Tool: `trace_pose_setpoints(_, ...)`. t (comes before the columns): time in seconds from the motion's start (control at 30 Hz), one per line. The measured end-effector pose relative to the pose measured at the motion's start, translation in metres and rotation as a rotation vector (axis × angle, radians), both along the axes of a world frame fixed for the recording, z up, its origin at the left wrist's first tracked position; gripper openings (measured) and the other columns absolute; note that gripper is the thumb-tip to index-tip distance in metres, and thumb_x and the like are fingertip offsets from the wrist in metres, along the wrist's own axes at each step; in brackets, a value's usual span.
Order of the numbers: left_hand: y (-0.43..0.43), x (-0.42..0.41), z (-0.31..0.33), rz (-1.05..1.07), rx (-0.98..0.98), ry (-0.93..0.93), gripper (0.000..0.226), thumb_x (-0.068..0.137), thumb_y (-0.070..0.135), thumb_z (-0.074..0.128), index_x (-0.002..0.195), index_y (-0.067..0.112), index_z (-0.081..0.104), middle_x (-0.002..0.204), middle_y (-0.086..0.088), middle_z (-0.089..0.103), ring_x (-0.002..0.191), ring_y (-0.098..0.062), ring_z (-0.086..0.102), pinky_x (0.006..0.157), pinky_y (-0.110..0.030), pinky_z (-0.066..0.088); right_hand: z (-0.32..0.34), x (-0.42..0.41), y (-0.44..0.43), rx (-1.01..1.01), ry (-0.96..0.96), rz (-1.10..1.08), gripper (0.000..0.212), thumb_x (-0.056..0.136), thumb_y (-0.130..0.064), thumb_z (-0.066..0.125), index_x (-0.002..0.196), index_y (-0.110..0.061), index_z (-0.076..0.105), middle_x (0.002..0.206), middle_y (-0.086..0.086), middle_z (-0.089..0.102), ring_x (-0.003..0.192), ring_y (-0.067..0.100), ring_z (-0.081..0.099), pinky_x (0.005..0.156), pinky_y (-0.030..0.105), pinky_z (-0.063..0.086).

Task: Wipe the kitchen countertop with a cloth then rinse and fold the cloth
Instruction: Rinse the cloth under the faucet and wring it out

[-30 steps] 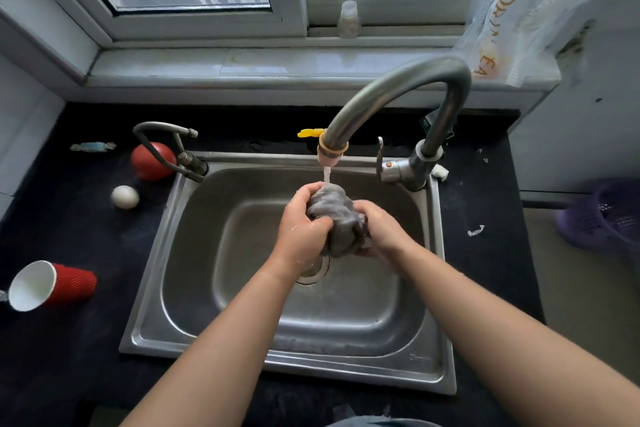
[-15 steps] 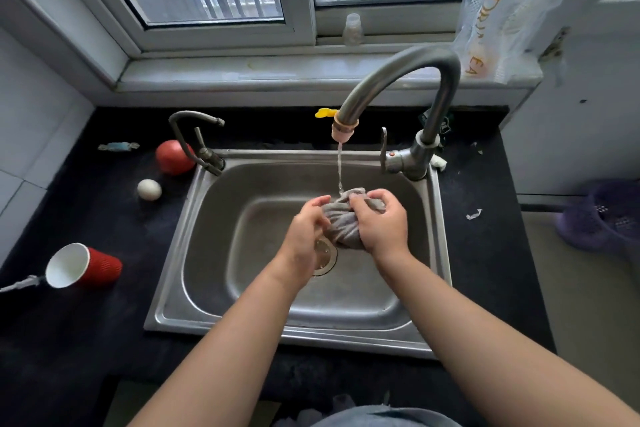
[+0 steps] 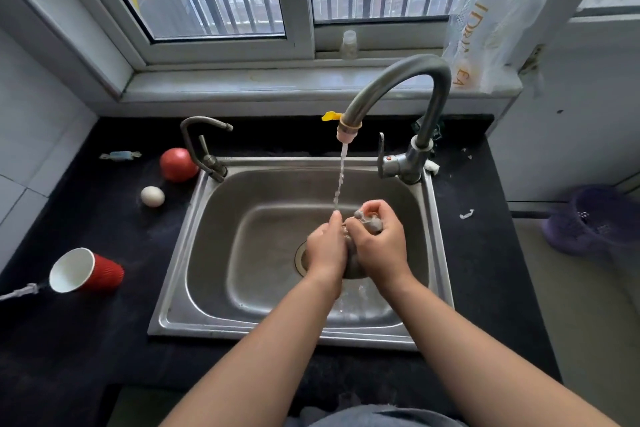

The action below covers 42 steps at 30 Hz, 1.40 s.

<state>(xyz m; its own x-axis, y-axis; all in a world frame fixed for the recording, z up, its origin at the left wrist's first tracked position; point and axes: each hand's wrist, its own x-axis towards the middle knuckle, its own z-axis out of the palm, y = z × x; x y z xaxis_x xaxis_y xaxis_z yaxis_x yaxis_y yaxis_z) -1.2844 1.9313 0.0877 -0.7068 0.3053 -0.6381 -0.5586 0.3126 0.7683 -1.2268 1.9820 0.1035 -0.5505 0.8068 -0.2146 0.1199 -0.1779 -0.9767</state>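
Note:
A wet grey cloth [image 3: 371, 222] is bunched into a tight wad between my two hands over the steel sink [image 3: 194, 253]. My left hand [image 3: 325, 246] presses against its left side and my right hand [image 3: 379, 243] is clenched around it from the right. Only a small bit of cloth shows above my right fingers and below my palms. Water drips from it into the basin. The tall curved tap [image 3: 408, 87] runs a thin stream [image 3: 340, 180] that lands on my left fingertips. The dark countertop [image 3: 104, 322] surrounds the sink.
On the counter to the left lie a tipped red paper cup [image 3: 85, 272], a white egg [image 3: 152, 196], a red ball [image 3: 177, 164] and a wrapped sweet [image 3: 120, 155]. A small second tap [image 3: 204, 146] stands at the sink's left corner. A purple basket [image 3: 595, 218] sits at the right.
My hands have moved lower and nearer, away from the spout, and squeezed the cloth into a smaller wad. The view has tilted up, showing more window.

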Motion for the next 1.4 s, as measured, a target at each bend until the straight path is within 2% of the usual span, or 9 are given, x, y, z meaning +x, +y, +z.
trace_pose_setpoints(0.13,-0.002,-0.007,0.007,-0.036,0.047,0.425,0.038,0.092,0.032,0.052,0.058,0.017,0.046,0.055,0.0,0.053,0.054,-0.014,0.048,0.06,-0.033,0.043,-0.004,-0.006,-0.001,-0.425,0.012,0.031,0.029,0.086,-0.015,0.057,0.115,-0.018,0.057,0.103,0.011,0.066,0.092,0.024,0.064,0.08,0.037,0.054)
trace_pose_setpoints(0.27,-0.006,-0.008,0.009,-0.042,0.108,0.541,0.029,0.097,0.023,0.044,0.069,0.019,0.048,0.06,0.009,0.054,0.053,0.001,0.05,0.056,-0.018,0.042,0.004,-0.006,0.003,-0.5,0.073,0.12,0.027,0.088,-0.025,0.062,0.104,-0.003,0.065,0.093,0.015,0.069,0.084,0.025,0.065,0.069,0.033,0.055)
trace_pose_setpoints(0.4,-0.004,-0.013,-0.008,-0.07,-0.022,0.233,0.033,0.076,0.053,0.049,0.091,0.025,0.056,0.1,-0.004,0.063,0.094,-0.02,0.061,0.09,-0.037,0.05,0.009,-0.005,0.01,-0.049,-0.089,0.049,0.005,0.079,-0.016,0.071,0.079,-0.011,0.071,0.074,0.005,0.07,0.072,0.016,0.066,0.071,0.033,0.056)
trace_pose_setpoints(0.6,0.008,-0.026,0.013,0.014,0.138,-0.502,0.062,0.084,0.064,0.035,0.071,0.014,0.069,0.068,-0.007,0.07,0.072,-0.024,0.065,0.06,-0.03,0.049,0.018,-0.009,0.012,0.329,-0.069,0.19,0.012,0.07,-0.016,0.07,0.068,-0.028,0.068,0.069,-0.006,0.07,0.066,0.008,0.066,0.067,0.028,0.056)
trace_pose_setpoints(0.7,0.016,-0.029,0.03,-0.024,0.246,-0.523,0.061,0.087,0.06,0.037,0.078,0.009,0.067,0.068,-0.009,0.07,0.062,-0.022,0.068,0.056,-0.027,0.052,0.026,-0.013,0.013,0.403,0.04,0.131,0.026,0.067,-0.017,0.066,0.088,-0.032,0.066,0.092,-0.004,0.067,0.083,0.006,0.064,0.078,0.02,0.051)
trace_pose_setpoints(0.87,0.032,-0.025,0.039,0.128,0.343,-0.394,0.062,0.072,0.048,0.065,0.116,0.005,0.062,0.106,-0.016,0.07,0.092,-0.031,0.07,0.077,-0.041,0.057,0.032,-0.011,0.019,0.234,0.019,-0.005,0.052,0.067,-0.033,0.065,0.116,-0.025,0.051,0.113,-0.003,0.05,0.098,0.003,0.054,0.082,0.013,0.044)
trace_pose_setpoints(1.03,0.038,-0.008,0.039,0.225,0.331,-0.14,0.037,0.092,0.044,0.051,0.102,0.009,0.058,0.1,-0.019,0.066,0.097,-0.037,0.066,0.087,-0.052,0.053,0.025,0.01,0.033,0.152,-0.094,0.12,0.042,0.072,-0.046,0.063,0.109,-0.028,0.059,0.111,-0.003,0.057,0.096,0.005,0.058,0.083,0.02,0.048)
trace_pose_setpoints(1.17,0.038,0.012,0.032,0.225,0.259,-0.07,0.02,0.096,0.031,0.047,0.088,0.019,0.06,0.09,-0.01,0.064,0.079,-0.025,0.063,0.062,-0.031,0.051,0.02,0.023,0.039,0.056,-0.024,0.13,0.02,0.073,-0.027,0.07,0.092,-0.022,0.065,0.083,-0.006,0.067,0.079,0.011,0.066,0.072,0.045,0.058)
trace_pose_setpoints(1.4,0.028,0.024,0.031,0.224,0.054,-0.377,0.032,0.092,0.044,0.041,0.089,0.02,0.062,0.077,-0.006,0.069,0.066,-0.019,0.065,0.063,-0.029,0.049,-0.003,0.038,0.042,0.196,0.096,0.259,0.014,0.069,-0.015,0.069,0.081,-0.018,0.064,0.089,-0.006,0.069,0.086,0.006,0.065,0.082,0.026,0.052)
